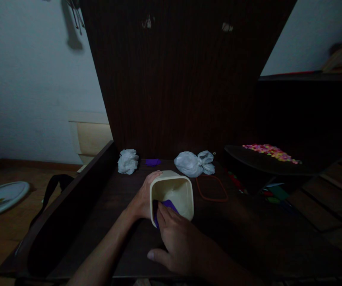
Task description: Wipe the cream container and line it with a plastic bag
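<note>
A cream square-mouthed plastic container (185,198) is tilted so that its opening faces me, above the dark tabletop. My left hand (145,196) is closed around its left side, with the fingers partly hidden behind it. My right hand (173,234) reaches into the mouth, its fingers together and pressing a purple cloth (169,204) against the inner lower left wall; the thumb sticks out to the left. Much of the cloth is covered by my fingers. To the right of the container lies a thin orange-brown rounded-square ring (211,188).
Along the back panel lie a crumpled white plastic bag (128,161), a flat purple piece (153,162) and a knotted white plastic bag (194,163). A raised side board (69,210) bounds the left. At right, a corner shelf (266,163) carries pink and yellow decorations (273,151).
</note>
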Tool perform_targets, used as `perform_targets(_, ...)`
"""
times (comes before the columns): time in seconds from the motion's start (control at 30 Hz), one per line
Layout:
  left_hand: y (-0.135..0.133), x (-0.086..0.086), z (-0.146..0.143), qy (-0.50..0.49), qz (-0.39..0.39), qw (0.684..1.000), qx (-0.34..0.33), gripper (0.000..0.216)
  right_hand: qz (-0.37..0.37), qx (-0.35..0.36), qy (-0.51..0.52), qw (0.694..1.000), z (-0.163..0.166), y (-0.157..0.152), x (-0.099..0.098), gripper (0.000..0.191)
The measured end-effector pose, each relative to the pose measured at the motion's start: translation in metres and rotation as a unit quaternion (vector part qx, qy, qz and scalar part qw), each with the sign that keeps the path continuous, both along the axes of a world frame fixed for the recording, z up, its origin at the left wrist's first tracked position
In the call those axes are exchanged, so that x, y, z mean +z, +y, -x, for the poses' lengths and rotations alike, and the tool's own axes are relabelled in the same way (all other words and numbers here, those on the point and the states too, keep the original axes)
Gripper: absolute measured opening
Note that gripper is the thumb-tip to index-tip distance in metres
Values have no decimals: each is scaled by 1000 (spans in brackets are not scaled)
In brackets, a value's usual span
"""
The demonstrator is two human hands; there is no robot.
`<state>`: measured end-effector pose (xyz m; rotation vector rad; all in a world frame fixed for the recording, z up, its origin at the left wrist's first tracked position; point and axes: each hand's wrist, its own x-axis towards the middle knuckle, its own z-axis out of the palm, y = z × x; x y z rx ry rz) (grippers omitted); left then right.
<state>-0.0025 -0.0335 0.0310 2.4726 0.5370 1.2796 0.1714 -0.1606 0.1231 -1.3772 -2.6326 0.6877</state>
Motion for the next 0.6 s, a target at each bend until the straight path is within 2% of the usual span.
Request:
perform_targets(0.13,0,1,0,-8,0,1000,-7,127,25,-34,-15,999,-7,-18,3,87)
perform_targets(0.33,-1,5,-3,7,-9,1000,1,132,-11,-80,-72,994,-18,-15,-14,83)
perform_targets(0.37,-1,6,-4,9,-14,1000,2,133,-14,-77,-73,994,-18,-11,-15,88)
perform_targets(0.5,-5,7,-5,17,-29,999,-4,129,22,-62,-143,988,-7,10,-9,126)
perform_targets(0.6,-6,5,-5,21,-24,999,-4,127,43,-37,-195,979,3,28,1,131)
